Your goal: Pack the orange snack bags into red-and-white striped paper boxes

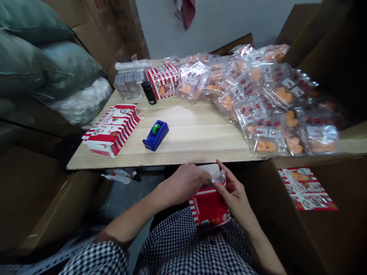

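Note:
A red box with striped edges (210,208) is upright over my lap, its top end open with a white flap and clear plastic showing. My right hand (235,191) holds the box at its right upper edge, thumb in front and fingers behind. Curled over the opening from the left, my left hand (186,181) has its fingers closed at the clear plastic; exactly what they pinch is hidden. A blue tape dispenser (156,135) with a green core stands on the wooden table (186,143) beyond my hands.
Flattened striped boxes (113,128) lie at the table's left. Behind are a black bottle (149,93), clear containers (130,84) and a filled striped box (164,81). Many plastic packets (265,145) cover the right side. An open carton (338,229) holds a striped box (308,189).

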`<action>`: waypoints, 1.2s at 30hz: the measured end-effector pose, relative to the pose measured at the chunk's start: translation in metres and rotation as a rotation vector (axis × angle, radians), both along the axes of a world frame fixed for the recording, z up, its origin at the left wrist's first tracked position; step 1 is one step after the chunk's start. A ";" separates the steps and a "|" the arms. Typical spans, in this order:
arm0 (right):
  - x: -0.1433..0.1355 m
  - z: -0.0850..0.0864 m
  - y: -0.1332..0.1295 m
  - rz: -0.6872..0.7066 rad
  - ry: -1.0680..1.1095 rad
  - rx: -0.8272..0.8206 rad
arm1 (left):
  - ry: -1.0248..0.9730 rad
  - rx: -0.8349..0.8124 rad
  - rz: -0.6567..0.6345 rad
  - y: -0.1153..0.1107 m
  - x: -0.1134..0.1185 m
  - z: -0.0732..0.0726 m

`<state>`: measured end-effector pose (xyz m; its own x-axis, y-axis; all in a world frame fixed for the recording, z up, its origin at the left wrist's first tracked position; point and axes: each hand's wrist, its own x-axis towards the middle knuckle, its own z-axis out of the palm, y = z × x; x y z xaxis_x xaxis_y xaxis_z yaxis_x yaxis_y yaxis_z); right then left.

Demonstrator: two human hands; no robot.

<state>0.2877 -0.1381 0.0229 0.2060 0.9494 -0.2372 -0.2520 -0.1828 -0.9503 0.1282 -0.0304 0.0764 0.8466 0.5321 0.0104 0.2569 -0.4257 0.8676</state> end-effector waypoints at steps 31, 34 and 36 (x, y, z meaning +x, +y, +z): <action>-0.029 -0.034 -0.007 -0.145 0.212 -0.169 | -0.430 -0.953 0.735 -0.066 -0.037 -0.079; -0.025 -0.037 -0.005 -0.152 0.201 -0.171 | -0.547 -1.089 0.643 -0.063 -0.050 -0.084; -0.024 -0.040 -0.004 -0.146 0.196 -0.173 | -0.582 -1.127 0.659 -0.060 -0.055 -0.085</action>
<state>0.2635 -0.1418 -0.0174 0.2719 0.8549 -0.4418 -0.4634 -0.2860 -0.8387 0.0734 -0.0909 -0.0091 0.4678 0.7771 -0.4211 -0.3702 0.6049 0.7050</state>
